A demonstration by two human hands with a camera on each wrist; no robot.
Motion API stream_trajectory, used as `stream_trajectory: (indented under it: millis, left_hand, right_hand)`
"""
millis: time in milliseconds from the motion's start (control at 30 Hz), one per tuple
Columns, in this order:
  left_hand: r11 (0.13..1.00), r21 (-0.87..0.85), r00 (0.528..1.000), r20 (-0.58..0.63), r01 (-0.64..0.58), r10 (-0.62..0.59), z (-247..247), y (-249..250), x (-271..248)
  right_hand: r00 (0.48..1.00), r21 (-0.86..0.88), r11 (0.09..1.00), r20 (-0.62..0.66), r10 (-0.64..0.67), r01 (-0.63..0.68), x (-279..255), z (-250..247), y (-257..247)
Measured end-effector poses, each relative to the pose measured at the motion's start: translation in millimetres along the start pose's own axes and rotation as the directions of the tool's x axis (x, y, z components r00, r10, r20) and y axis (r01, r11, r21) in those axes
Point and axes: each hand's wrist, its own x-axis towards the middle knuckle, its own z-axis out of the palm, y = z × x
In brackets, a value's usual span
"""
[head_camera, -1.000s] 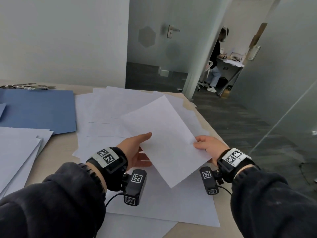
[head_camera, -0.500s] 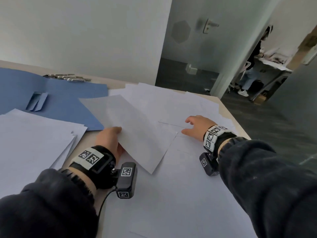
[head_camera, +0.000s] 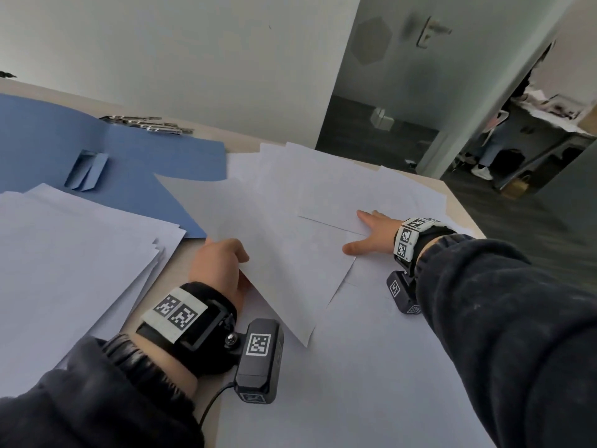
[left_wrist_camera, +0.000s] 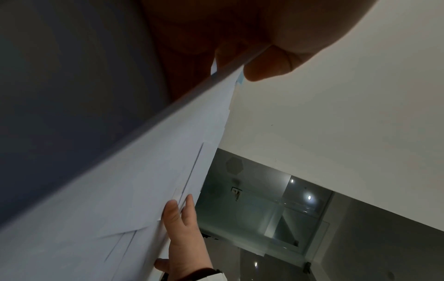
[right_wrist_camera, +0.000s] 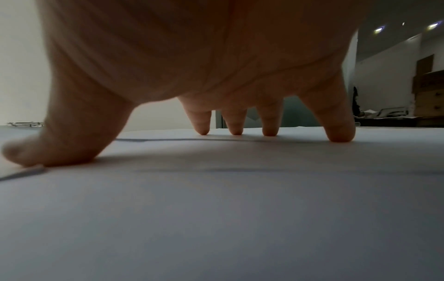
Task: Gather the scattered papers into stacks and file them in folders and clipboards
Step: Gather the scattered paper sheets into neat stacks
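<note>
The right hand (head_camera: 374, 236) had released the sheet (head_camera: 274, 240), fingers spread on the loose papers (head_camera: 339, 182) mid-frame; the left hand (head_camera: 219, 263) alone pinched it, so gathering continued.

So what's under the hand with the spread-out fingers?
The right hand presses on loose white papers overlapping each other. The table beneath is covered there.

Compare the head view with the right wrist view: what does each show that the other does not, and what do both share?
Head view only: the left hand holding a sheet by its edge, the blue folder, and a paper stack at left.

Right wrist view only: from beneath the palm, all the fingertips and the thumb touching the paper, and ceiling lights.

Both: the right hand spread flat on the loose papers, and the metal clips.
</note>
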Motion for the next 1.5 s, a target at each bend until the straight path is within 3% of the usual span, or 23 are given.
stream_trajectory:
  millis: [133, 233, 367, 600, 800, 933, 1033, 1133, 1267, 1400, 1500]
  left_hand:
    - [0.985, 0.171, 0.999, 0.005, -0.038, 0.038, 1, 5, -4]
    - [0.990, 0.114, 0.995, -0.055, -0.078, 0.085, 7, 6, -3]
    - [0.999, 0.046, 1.000, -0.027, -0.012, 0.013, 5, 10, -7]
    - [0.967, 0.238, 0.995, 0.066, -0.090, 0.076, -1, 5, -3]
    - [0.959, 0.252, 0.989, 0.103, -0.132, 0.109, -3, 3, 1]
    - [0.970, 0.218, 0.990, 0.110, -0.111, 0.088, -2, 4, -2]
    - [0.985, 0.168, 0.990, 0.137, -0.039, 0.016, -3, 6, -5]
    - [0.985, 0.169, 0.989, 0.148, -0.023, -0.002, -4, 5, -6]
    - [0.989, 0.139, 0.975, 0.209, 0.049, -0.078, -2, 2, -9]
    - [0.989, 0.126, 0.939, 0.325, 0.078, -0.116, -2, 2, -14]
    - [0.987, 0.130, 0.908, 0.395, 0.098, -0.142, -4, 3, -12]
  right_hand:
    - [0.998, 0.001, 1.000, -0.058, -0.013, 0.013, -1, -1, 1]
    - [0.994, 0.046, 0.998, -0.108, -0.035, 0.040, -5, -4, 1]
    - [0.987, 0.069, 0.997, -0.159, -0.032, 0.043, -7, -5, 0]
    - [0.973, 0.024, 0.999, -0.226, 0.050, -0.046, -6, -9, -4]
    - [0.954, 0.020, 0.990, -0.266, 0.140, -0.140, -7, -15, -4]
    - [0.936, 0.155, 0.977, -0.297, 0.189, -0.148, -15, -15, -3]
    - [0.920, 0.351, 0.933, -0.335, 0.202, -0.077, -30, -16, -1]
    - [0.908, 0.478, 0.874, -0.399, 0.132, 0.083, -53, -16, -11]
    - [0.910, 0.565, 0.780, -0.415, -0.010, 0.267, -85, -15, -39]
    - [0.918, 0.670, 0.654, -0.385, -0.098, 0.351, -107, -9, -73]
    - [0.915, 0.640, 0.660, -0.340, -0.217, 0.394, -116, -2, -94]
